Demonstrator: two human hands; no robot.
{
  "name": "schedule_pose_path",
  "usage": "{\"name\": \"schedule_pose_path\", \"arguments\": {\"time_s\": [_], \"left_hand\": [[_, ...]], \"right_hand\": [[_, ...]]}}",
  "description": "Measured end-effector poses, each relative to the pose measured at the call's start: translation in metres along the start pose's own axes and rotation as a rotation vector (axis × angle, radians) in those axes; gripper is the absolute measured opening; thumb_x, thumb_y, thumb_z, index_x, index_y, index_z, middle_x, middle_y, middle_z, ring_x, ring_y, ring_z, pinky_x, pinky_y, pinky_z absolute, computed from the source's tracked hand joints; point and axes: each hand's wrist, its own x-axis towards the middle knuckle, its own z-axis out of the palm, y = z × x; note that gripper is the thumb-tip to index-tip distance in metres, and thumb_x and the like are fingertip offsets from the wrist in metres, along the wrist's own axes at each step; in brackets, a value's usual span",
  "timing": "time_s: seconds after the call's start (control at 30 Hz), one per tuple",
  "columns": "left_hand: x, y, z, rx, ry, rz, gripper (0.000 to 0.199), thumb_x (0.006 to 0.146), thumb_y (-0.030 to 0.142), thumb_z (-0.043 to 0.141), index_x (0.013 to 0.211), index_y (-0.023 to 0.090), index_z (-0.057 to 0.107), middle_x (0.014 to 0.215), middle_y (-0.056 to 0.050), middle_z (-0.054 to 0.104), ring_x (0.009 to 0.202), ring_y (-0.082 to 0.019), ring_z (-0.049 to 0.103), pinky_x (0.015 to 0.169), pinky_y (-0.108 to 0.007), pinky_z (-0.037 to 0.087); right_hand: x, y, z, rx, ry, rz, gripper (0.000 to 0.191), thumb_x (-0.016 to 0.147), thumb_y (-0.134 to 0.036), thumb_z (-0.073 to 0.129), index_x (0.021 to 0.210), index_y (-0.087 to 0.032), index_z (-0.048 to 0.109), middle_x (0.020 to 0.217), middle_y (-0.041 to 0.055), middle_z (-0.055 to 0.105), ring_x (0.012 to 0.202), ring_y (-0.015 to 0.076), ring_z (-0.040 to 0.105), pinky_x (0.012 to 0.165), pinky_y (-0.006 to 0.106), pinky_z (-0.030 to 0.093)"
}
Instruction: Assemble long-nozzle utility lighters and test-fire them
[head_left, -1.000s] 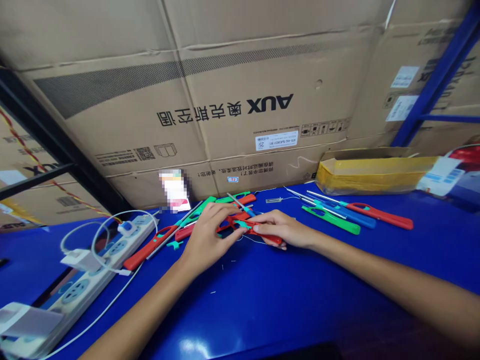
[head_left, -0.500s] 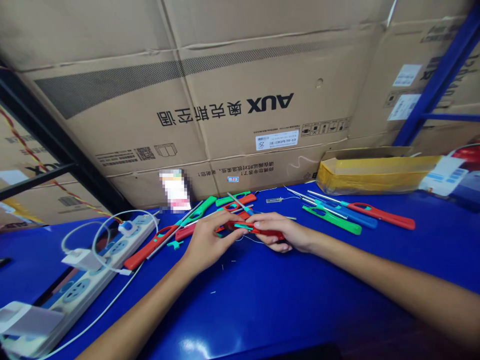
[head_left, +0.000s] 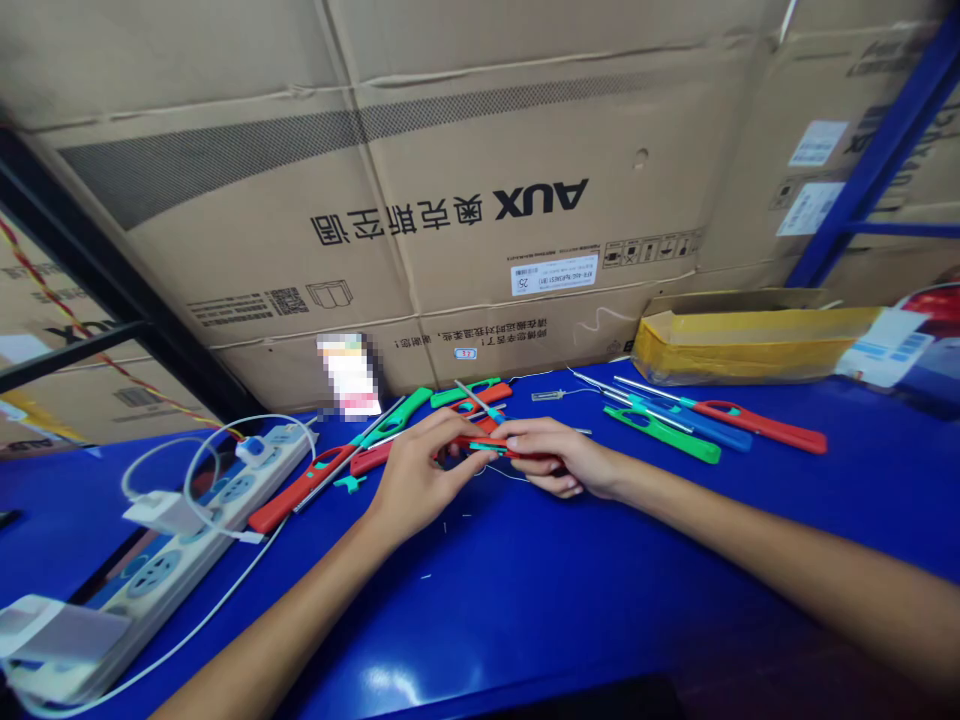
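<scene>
Between my two hands is a red lighter casing with a teal part along it. My left hand pinches its left end with thumb and fingers. The fingers of my right hand are wrapped round its right end. Just behind my hands lie a green lighter casing and a blue-handled tool. To the left are a red lighter and a small teal piece. On the right lie a green lighter, a blue one and a red one.
A white power strip with chargers and cables runs along the left. A lit phone leans on the large cardboard box. A yellow-taped box stands at the back right. Small pale slivers lie on the blue table.
The red casing in my hands has tilted slightly, and my right-hand fingers have shifted a little on it. The whole view has moved very slightly.
</scene>
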Motion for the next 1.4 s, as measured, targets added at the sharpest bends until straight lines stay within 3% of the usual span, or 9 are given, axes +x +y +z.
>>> {"name": "schedule_pose_path", "arguments": {"time_s": [0.2, 0.43, 0.93, 1.4], "left_hand": [[-0.0003, 0.0002, 0.0021, 0.028, -0.004, 0.017, 0.013, 0.095, 0.032, 0.080, 0.098, 0.020, 0.077, 0.088, -0.002, 0.071, 0.071, -0.014, 0.060, 0.066, -0.027, 0.049], [0.0000, 0.0006, 0.0016, 0.053, 0.023, 0.037, 0.015, 0.096, 0.034, 0.079, 0.101, 0.020, 0.078, 0.092, -0.003, 0.072, 0.070, -0.013, 0.059, 0.065, -0.026, 0.049], [-0.0018, 0.0035, 0.0037, 0.097, 0.027, 0.081, 0.014, 0.099, 0.034, 0.076, 0.102, 0.020, 0.076, 0.086, -0.001, 0.068, 0.068, -0.013, 0.055, 0.066, -0.026, 0.047], [-0.0035, 0.0012, 0.0015, 0.086, 0.009, 0.066, 0.014, 0.102, 0.032, 0.070, 0.108, 0.020, 0.075, 0.090, -0.003, 0.069, 0.072, -0.014, 0.058, 0.069, -0.028, 0.048]], "right_hand": [[0.0018, 0.0027, -0.0013, -0.003, -0.006, 0.010, 0.023, 0.097, -0.042, 0.062, 0.107, -0.024, 0.054, 0.053, -0.0145, 0.031, 0.035, 0.0079, 0.017, 0.029, 0.019, 0.016], [-0.0001, -0.0025, -0.0013, -0.012, 0.019, 0.019, 0.028, 0.098, -0.041, 0.063, 0.119, -0.022, 0.057, 0.055, -0.0142, 0.031, 0.035, 0.0074, 0.020, 0.029, 0.018, 0.021], [0.0005, -0.0006, -0.0084, -0.013, -0.033, -0.001, 0.023, 0.097, -0.038, 0.062, 0.112, -0.021, 0.058, 0.054, -0.0145, 0.030, 0.034, 0.0073, 0.021, 0.028, 0.018, 0.023], [-0.0002, -0.0046, -0.0065, 0.005, -0.016, 0.014, 0.028, 0.098, -0.039, 0.062, 0.118, -0.019, 0.060, 0.054, -0.0143, 0.029, 0.034, 0.0072, 0.021, 0.030, 0.019, 0.021]]}}
